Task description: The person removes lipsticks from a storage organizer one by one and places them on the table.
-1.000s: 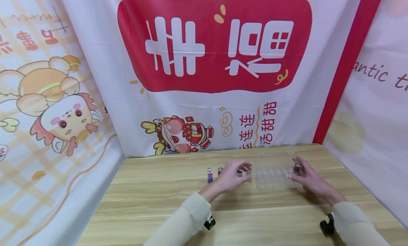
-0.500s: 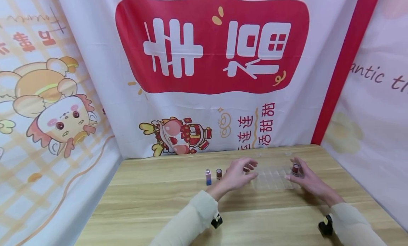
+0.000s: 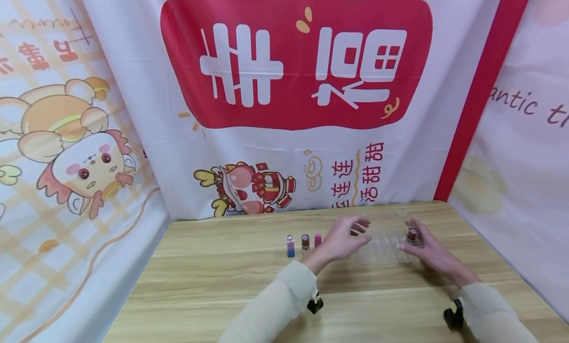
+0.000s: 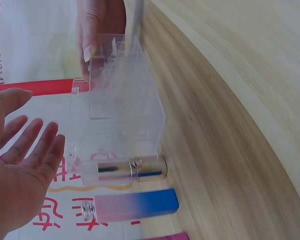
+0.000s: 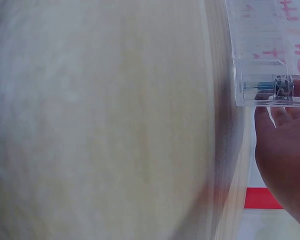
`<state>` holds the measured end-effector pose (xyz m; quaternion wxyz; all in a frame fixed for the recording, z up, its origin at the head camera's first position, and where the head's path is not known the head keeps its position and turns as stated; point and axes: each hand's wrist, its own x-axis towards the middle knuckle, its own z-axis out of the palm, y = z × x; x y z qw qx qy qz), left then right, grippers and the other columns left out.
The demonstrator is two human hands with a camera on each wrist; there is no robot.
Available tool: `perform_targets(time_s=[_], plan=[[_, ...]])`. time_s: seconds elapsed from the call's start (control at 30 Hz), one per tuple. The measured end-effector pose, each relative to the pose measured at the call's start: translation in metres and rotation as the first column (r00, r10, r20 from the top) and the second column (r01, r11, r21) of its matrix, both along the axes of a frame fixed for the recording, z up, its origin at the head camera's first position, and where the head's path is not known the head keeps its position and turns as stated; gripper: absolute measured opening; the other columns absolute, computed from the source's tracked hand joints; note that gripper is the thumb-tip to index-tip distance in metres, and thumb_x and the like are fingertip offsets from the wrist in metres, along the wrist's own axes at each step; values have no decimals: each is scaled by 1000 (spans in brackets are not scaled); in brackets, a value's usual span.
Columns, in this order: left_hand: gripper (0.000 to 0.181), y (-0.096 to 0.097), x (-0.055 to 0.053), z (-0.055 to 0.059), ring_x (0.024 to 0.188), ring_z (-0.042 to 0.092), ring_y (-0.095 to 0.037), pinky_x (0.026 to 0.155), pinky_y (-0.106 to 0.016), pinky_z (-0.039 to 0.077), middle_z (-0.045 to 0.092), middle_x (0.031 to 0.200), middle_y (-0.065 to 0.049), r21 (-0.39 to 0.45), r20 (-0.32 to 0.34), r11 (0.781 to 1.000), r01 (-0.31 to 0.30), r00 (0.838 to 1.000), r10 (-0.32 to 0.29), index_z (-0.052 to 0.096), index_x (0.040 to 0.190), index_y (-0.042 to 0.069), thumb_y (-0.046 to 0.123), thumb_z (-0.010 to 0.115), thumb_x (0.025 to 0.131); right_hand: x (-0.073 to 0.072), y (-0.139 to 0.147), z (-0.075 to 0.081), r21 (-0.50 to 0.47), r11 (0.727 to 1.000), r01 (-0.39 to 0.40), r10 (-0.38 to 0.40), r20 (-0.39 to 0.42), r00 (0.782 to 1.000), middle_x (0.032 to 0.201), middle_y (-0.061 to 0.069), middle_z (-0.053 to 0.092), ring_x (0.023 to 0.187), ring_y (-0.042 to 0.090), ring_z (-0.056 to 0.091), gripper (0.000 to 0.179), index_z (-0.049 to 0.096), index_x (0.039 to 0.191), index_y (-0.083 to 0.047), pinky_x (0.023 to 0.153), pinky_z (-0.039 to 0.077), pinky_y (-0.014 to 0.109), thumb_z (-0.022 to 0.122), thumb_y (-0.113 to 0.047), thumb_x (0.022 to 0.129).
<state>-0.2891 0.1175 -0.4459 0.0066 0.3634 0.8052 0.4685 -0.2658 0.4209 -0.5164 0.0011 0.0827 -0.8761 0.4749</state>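
A clear plastic lipstick organizer point(image 3: 382, 249) with a row of compartments stands on the wooden table. My right hand point(image 3: 428, 244) grips its right end, thumb in front and fingers behind. A dark red-capped lipstick point(image 3: 412, 234) stands in that end compartment, its patterned band point(image 5: 283, 86) showing through the wall in the right wrist view. My left hand point(image 3: 342, 239) hovers by the organizer's left side, fingers spread and relaxed around nothing. Below that hand in the left wrist view are a clear-capped lipstick tube point(image 4: 130, 170) and a pink-to-blue lipstick point(image 4: 135, 205).
Left of the organizer, a pink-and-blue lipstick point(image 3: 291, 247), a dark brown lipstick point(image 3: 305, 242) and a magenta lipstick point(image 3: 317, 239) stand in a row, partly behind my left wrist. A printed cloth point(image 3: 249, 185) hangs along the table's back edge.
My left hand has moved right toward the organizer, uncovering the dark brown and magenta lipsticks behind it. The right hand keeps its grip at the organizer's right end.
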Motion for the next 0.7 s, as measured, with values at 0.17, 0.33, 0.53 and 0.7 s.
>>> perform_targets(time_s=[0.17, 0.33, 0.53, 0.7], plan=[[39, 8, -1, 0, 107, 68, -13, 93, -25, 57, 69, 125, -6, 9, 11, 1000, -11, 1000, 11, 64, 131, 10, 16, 74, 94, 0, -2, 0, -9, 1000, -4, 4, -5, 1000, 162, 34, 18, 145, 60, 19, 97, 0, 163, -7, 109, 22, 79, 67, -35, 100], [39, 17, -1, -1, 109, 68, -18, 94, -26, 57, 68, 127, -9, 24, 32, 1000, -18, 999, 17, 64, 131, 8, 15, 74, 94, 1, -1, 1, -6, 1000, -7, 6, -10, 1000, 161, 34, 18, 144, 60, 21, 96, 0, 163, -8, 109, 23, 80, 67, -34, 100], [39, 28, -2, -2, 112, 68, -20, 95, -28, 57, 68, 127, -9, 24, 36, 1000, -19, 999, 18, 64, 130, 9, 15, 74, 93, 1, -1, 0, -6, 1000, -6, 5, -31, 1000, 161, 35, 19, 143, 60, 23, 95, 2, 163, -6, 109, 24, 79, 68, -32, 100], [40, 38, -4, -3, 111, 67, -15, 93, -23, 56, 68, 127, -5, 3, 25, 1000, -16, 1000, 16, 64, 131, 11, 16, 75, 93, 1, -1, 1, -9, 1000, -3, 2, -33, 999, 162, 34, 18, 143, 59, 24, 96, 1, 162, -4, 110, 24, 78, 68, -32, 100]])
